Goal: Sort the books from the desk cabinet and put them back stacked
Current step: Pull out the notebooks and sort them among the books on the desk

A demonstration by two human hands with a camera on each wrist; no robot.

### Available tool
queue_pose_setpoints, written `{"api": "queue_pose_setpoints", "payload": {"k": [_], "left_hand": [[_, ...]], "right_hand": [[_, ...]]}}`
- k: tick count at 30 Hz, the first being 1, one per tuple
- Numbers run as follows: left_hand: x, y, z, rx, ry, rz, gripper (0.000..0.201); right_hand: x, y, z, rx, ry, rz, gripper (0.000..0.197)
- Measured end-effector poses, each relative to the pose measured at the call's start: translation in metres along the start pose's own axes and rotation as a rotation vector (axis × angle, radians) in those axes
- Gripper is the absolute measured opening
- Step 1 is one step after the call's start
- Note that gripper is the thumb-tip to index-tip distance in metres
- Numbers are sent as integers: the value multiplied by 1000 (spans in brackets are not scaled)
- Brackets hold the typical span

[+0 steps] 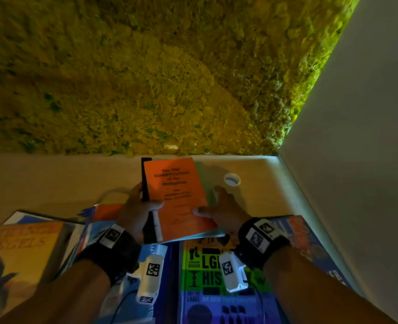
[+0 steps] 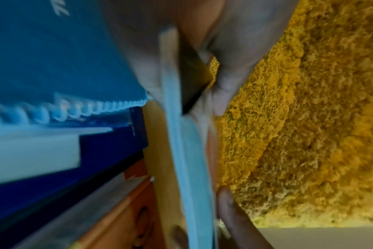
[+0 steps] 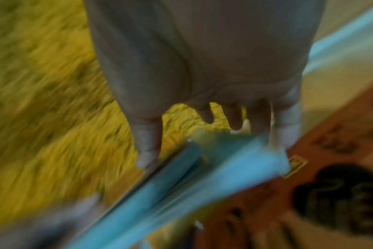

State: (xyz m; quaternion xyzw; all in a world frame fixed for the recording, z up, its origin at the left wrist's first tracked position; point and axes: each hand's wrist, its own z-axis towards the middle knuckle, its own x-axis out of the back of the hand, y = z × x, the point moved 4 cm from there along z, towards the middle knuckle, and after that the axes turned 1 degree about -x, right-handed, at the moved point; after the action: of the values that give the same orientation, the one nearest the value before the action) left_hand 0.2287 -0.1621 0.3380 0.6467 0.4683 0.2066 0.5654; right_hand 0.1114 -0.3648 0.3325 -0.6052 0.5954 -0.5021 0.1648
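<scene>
Both hands hold a small bundle of thin books raised above the desk, an orange booklet [image 1: 174,197] uppermost. On its left edge, the left hand [image 1: 136,212] has its thumb over the cover and its fingers curled beneath, also gripping a black book [image 1: 144,181] that pokes out along that side. On the right edge, the right hand [image 1: 225,206] pinches the bundle, thumb on the orange cover and fingers spread under a pale blue-green book [image 1: 205,183] below it. Behind the grip rises a wall of yellow-green moss [image 1: 146,73], with a plain white wall [image 1: 357,136] to the right. Under the grip lies a pale desk top [image 1: 41,178]. Left of the grip, a yellow-orange book [image 1: 18,256] showing a bird lies on other books. Directly below the wrists sits a rainbow-striped book [image 1: 205,272]; to the right of the right wrist lies a blue and red book [image 1: 308,237]. Just beyond the right hand's fingertips is a round cable hole [image 1: 232,179] in the desk. Both wrist views are blurred; they seem to show only fingers on pale blue page edges.
</scene>
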Motion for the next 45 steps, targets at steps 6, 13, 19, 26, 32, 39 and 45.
{"api": "queue_pose_setpoints", "payload": {"k": [6,13,19,26,32,39,45], "left_hand": [[-9,11,4,60,-35,-88,54],[18,11,-32,4,38,313,67],[-2,-20,-75,44,-136,534,42],[-46,-52,-91,-52,-319,1164,68],[-61,-56,-90,61,-223,1003,60],[-61,-68,-86,198,-40,704,58],[-63,-81,-84,182,-27,273,38]], "right_hand": [[17,17,32,26,-67,717,35],[66,43,99,0,155,522,49],[78,19,77,-140,297,-156,40],[74,15,10,37,256,-224,22],[77,90,-45,-74,107,-428,41],[67,107,-58,-34,126,-279,67],[73,95,-82,5,189,5,23]]}}
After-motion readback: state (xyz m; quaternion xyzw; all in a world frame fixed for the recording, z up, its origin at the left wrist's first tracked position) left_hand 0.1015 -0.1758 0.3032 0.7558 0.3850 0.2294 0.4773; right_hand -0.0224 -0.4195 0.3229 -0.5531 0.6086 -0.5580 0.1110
